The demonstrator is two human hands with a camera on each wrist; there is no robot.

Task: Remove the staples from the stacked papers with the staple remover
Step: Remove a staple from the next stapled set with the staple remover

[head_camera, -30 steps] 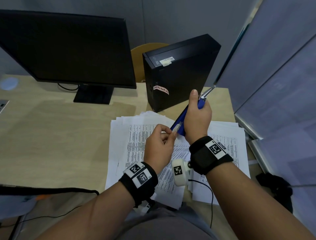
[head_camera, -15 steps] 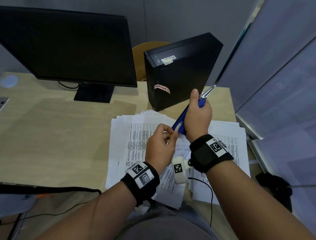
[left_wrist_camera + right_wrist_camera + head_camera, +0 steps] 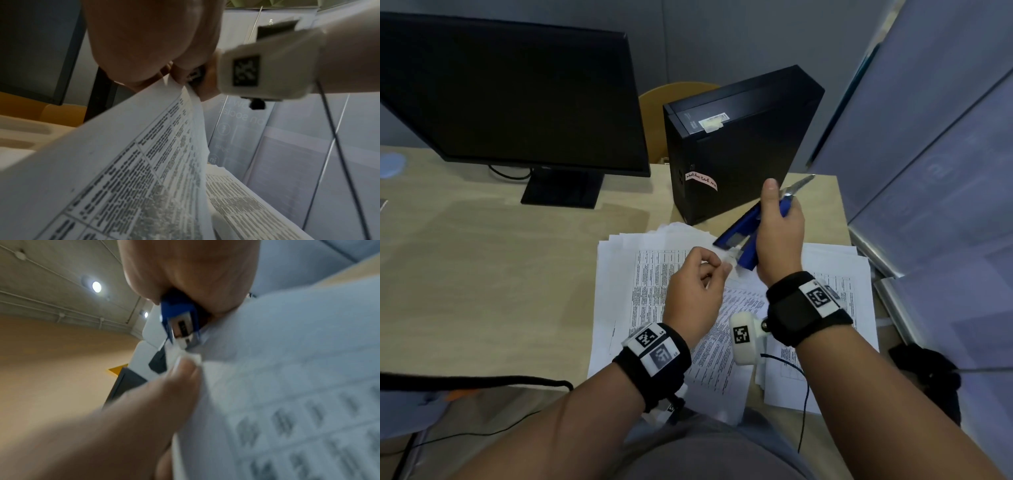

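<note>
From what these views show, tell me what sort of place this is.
Most likely an office workstation: a wooden desk bears a dark monitor, a black desktop computer and printed papers, with grey partition panels alongside.

Office workstation: black monitor [image 3: 510, 99] upper left, black desktop computer [image 3: 739, 144] top centre, printed papers [image 3: 654, 291] on wooden desk [image 3: 482, 274], grey partition panels [image 3: 928, 137] at right

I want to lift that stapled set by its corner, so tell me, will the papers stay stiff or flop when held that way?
Probably floppy: the stapled papers already curve down from the corner that the left hand pinches. They look thin and light. Pulling against the blue staple remover could tear that corner.
</note>
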